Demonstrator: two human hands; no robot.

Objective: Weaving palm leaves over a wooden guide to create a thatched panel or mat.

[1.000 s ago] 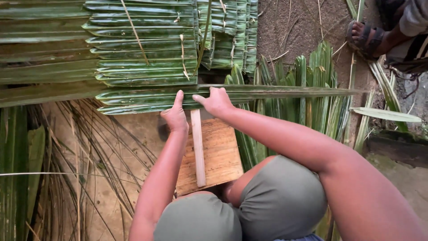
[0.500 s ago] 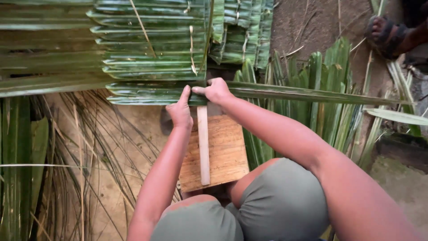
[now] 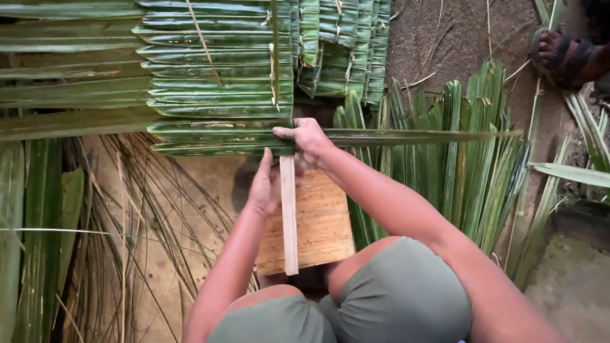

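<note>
Bare earth strewn with dry leaf ribs lies under a wooden board (image 3: 318,222), where a pale flat stick (image 3: 289,216) runs away from the person's knees. Green folded palm leaves (image 3: 216,76) are stacked in rows along it. Her right hand (image 3: 308,138) pinches a long leaf (image 3: 406,136) folded over the stick; the left hand (image 3: 265,184) closes around the stick just below. Another person's sandalled foot (image 3: 559,54) sits top right.

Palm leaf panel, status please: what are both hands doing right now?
Right hand pinches folded palm leaf at the panel edge. Left hand beside pale wooden slat, grip unclear. Wooden board underneath; loose leaves at right.
</note>
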